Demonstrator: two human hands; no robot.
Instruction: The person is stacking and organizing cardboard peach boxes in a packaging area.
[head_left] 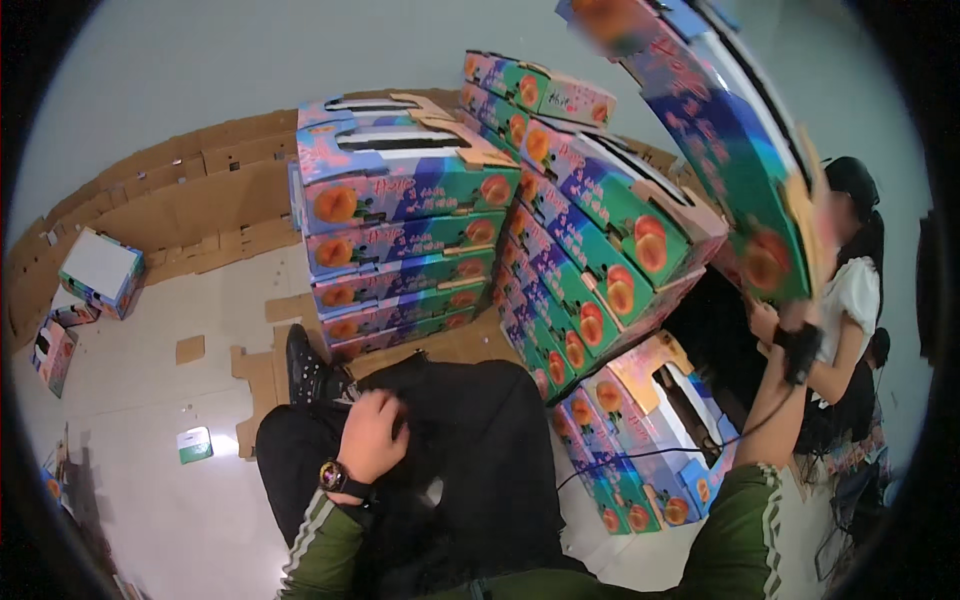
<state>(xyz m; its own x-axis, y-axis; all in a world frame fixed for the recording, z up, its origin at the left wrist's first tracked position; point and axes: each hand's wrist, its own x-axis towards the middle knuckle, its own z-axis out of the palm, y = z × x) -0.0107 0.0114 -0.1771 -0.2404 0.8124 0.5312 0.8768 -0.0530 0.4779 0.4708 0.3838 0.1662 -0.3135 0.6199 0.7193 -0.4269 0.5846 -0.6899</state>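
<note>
A printed fruit carton, with peaches on blue, pink and green, is held up tilted at the upper right. My right hand grips its lower end, and a dark band wraps the wrist. The fingers are partly hidden by the carton. Over my black-trousered lap is my left hand, with a dark watch on its wrist. Its thumb stands apart from the loosely bent, slightly blurred fingers, and nothing shows in them. Beyond my knees stands a stack of matching cartons with handle slots on top.
A second carton stack leans beside the first, with more cartons low at the right. A thin black cable crosses them. Cardboard sheeting lines the wall. Small boxes lie at the left. Another person is at the right.
</note>
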